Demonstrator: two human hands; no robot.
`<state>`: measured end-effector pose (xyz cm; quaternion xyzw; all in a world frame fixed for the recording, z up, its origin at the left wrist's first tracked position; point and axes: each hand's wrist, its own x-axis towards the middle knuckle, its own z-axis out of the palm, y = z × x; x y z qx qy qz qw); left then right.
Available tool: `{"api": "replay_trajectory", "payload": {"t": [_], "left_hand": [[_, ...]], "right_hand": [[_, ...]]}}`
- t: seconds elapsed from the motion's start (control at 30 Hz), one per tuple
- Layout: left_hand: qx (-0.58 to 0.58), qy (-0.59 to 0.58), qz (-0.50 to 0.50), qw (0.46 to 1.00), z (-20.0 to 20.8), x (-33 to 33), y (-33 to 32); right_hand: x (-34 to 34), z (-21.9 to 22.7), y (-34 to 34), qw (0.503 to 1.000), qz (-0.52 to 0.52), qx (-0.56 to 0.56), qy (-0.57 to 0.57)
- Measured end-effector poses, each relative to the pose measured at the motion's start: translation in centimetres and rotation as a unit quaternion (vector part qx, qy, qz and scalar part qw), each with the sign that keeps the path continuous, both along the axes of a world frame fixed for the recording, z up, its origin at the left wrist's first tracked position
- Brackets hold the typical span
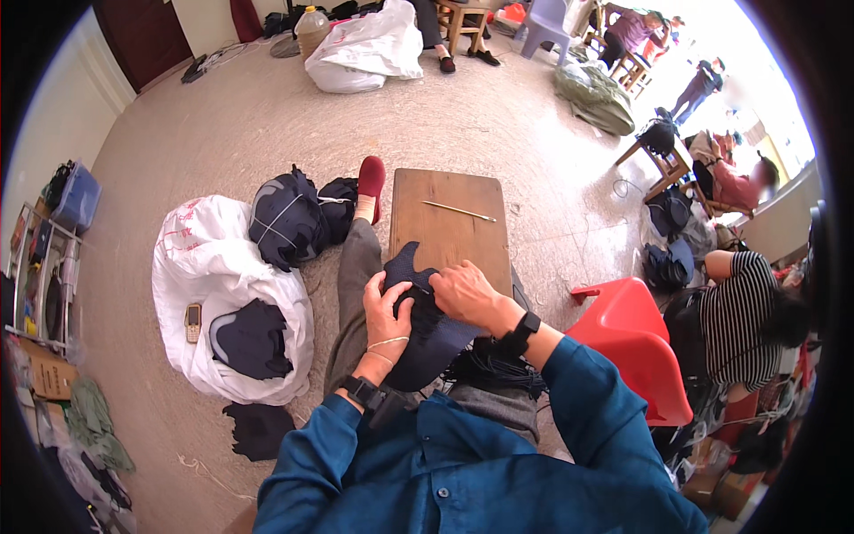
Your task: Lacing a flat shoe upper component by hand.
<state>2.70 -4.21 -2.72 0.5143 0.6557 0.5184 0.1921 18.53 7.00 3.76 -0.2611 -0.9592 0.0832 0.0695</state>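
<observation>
A dark navy piece of knitted fabric hangs over my lap, its upper tip resting at the near edge of a small wooden table. My left hand grips the fabric from the left, thumb and fingers closed on it. On the other side my right hand pinches the fabric's edge with curled fingers; anything smaller between those fingertips is hidden. A thin pale stick lies across the tabletop beyond both hands. Black strands bunch on my lap beneath the right forearm.
To the left, a white sack holds dark knitted pieces and a mobile phone. A tied dark bundle sits beside my red shoe. A red plastic chair stands at right, near a person in stripes.
</observation>
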Motion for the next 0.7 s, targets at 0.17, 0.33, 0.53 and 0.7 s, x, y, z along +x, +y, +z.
{"api": "replay_trajectory", "payload": {"t": [0.17, 0.33, 0.53, 0.7], "left_hand": [[0.001, 0.042, 0.007, 0.999, 0.1, 0.0, -0.1], [0.001, 0.004, 0.005, 1.000, -0.3, 0.4, 0.2], [0.006, 0.062, 0.004, 0.998, 0.1, 0.5, -0.3], [0.004, 0.055, 0.022, 0.998, -0.1, 0.9, -0.4]], "right_hand": [[-1.0, 0.2, -0.6, 0.997, 0.016, 0.051, -0.055], [-2.1, -0.5, -0.7, 0.988, 0.042, 0.115, -0.091], [-2.0, 0.3, -1.3, 0.975, 0.059, 0.127, -0.173], [-2.8, 0.3, -1.9, 0.963, 0.066, 0.171, -0.196]]}}
